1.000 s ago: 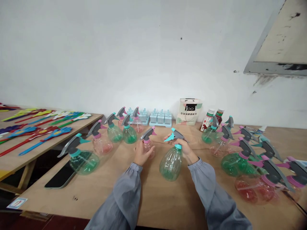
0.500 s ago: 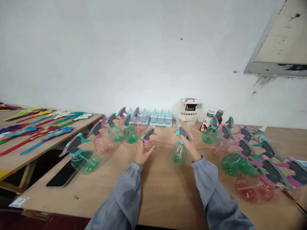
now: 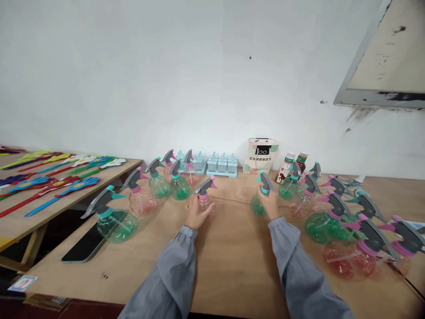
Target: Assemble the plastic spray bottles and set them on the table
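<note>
Gripping pink spray bottle (image 3: 205,202) round body in left hand (image 3: 196,215), front-left of paper bag (image 3: 260,157), likely for steadiness. Holding green spray bottle (image 3: 256,205) near neck in right hand (image 3: 271,204), in front of paper bag, probably to control top-heavy trigger head (image 3: 266,181).

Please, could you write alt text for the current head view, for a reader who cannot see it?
A person's left hand holds a pink spray bottle and the right hand a green spray bottle at a wooden table. More spray bottles are on both sides, with a phone at the left; a printed bag and light-blue moulds stand near the wall.
</note>
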### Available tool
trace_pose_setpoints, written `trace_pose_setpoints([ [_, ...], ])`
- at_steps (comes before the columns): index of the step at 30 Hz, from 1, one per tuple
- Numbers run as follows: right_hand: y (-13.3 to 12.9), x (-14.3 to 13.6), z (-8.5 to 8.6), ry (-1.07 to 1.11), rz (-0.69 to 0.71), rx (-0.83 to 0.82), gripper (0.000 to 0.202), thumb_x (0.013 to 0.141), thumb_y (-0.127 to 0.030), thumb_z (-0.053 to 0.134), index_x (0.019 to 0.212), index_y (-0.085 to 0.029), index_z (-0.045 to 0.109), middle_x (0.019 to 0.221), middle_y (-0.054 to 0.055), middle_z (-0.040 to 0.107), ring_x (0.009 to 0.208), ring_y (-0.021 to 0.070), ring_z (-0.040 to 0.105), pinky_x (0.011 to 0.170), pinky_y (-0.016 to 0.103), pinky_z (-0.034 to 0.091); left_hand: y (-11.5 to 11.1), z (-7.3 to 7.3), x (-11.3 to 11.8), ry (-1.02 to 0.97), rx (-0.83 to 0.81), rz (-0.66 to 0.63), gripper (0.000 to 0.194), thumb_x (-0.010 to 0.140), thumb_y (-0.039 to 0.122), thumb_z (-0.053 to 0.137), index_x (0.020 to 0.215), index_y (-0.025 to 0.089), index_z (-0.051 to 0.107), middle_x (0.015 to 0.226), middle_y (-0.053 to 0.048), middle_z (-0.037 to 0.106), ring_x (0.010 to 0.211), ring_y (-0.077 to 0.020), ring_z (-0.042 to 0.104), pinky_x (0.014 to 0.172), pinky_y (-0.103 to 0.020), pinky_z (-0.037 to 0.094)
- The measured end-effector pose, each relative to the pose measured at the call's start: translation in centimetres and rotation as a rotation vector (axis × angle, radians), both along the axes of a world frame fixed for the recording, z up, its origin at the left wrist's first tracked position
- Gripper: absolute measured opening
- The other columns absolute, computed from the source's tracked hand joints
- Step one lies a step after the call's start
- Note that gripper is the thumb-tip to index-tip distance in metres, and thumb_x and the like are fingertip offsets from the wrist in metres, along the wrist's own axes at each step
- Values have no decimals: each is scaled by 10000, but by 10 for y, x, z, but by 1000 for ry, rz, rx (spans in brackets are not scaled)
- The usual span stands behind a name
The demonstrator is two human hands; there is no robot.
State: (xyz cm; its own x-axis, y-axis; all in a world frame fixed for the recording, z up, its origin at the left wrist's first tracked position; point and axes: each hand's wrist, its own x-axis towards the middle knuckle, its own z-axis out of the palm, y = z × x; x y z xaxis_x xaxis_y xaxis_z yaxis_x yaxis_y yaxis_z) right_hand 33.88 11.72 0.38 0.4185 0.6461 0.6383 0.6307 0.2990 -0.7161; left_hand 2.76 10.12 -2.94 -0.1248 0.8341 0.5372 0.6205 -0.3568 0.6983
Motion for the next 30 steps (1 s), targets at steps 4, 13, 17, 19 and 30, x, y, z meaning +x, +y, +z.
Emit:
trace_pose_setpoints([
  [4, 7, 13, -30, -82, -58, 14, 677, 790, -649, 562, 1206, -115, 600, 1101, 188, 667, 1062, 325, 609, 947, 489, 464, 0, 0, 0, 0, 2, 0, 494, 766, 466, 704, 1166, 224, 543, 1170, -118, 670, 1165, -343, 602, 1001, -528, 413],
  [13, 42, 36, -50, -186, -431, -107, 906, 812, -727, 539, 1426, -66, 458, 1231, 262, 517, 1130, 396, 501, 954, 561, 410, -1, 3, 0, -11, -13, -11, 478, 759, 441, 722, 1151, 228, 551, 1172, -117, 672, 1164, -345, 608, 1004, -531, 415],
  [17, 52, 42, -51, -167, -444, -113, 907, 823, -753, 498, 1374, -33, 475, 1228, 285, 529, 1133, 413, 489, 950, 566, 405, -1, 1, 1, -11, 32, -9, 462, 769, 428, 714, 1145, 220, 545, 1144, -105, 677, 1145, -318, 616, 1022, -516, 411],
  [19, 57, 42, -51, -133, -474, -109, 917, 817, -769, 491, 1361, -31, 464, 1230, 295, 524, 1134, 421, 484, 948, 580, 402, 0, 0, 0, -5, 40, -6, 458, 769, 434, 715, 1136, 214, 551, 1124, -102, 679, 1128, -312, 620, 1018, -509, 415],
  [30, 54, 32, -45, 20, -473, 50, 945, 761, -830, 494, 1305, -62, 422, 1263, 301, 478, 1224, 434, 437, 1002, 625, 369, -2, -5, 5, -57, 40, -51, 488, 775, 464, 696, 1159, 211, 531, 1122, -102, 662, 1112, -300, 620, 987, -475, 453],
])
